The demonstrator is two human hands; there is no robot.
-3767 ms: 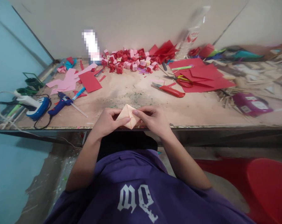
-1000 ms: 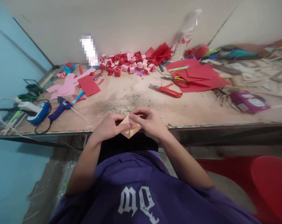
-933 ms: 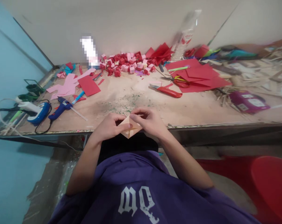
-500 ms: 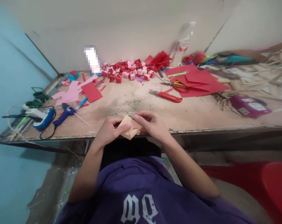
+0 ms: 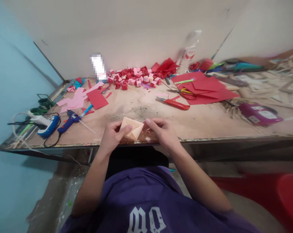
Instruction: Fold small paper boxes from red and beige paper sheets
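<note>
A small cream-coloured sheet of folded paper [image 5: 136, 128], creased into a roughly square shape with flaps, is held just above the table's front edge. My left hand [image 5: 114, 134] grips its left side, thumb pressed flat on top and fingers underneath. At the paper's right corner, my right hand [image 5: 163, 133] is closed in a pinch, thumb over curled fingers; its fingertips partly hide that corner. Beyond the hands, green specks lie scattered on the wooden table [image 5: 127, 103].
Small red and pink paper cubes [image 5: 134, 77] are heaped at the back. A glue gun [image 5: 70, 121] and power strip [image 5: 49, 126] lie left. To the right are a red-handled knife [image 5: 176, 104], scissors [image 5: 187, 94], red paper sheets [image 5: 207, 87], a bottle [image 5: 188, 53] and a purple object [image 5: 260, 114].
The folded paper has flattened and turned, showing a broader face. My right hand has shifted slightly right, from over the paper to its corner. The camera view has tilted a little.
</note>
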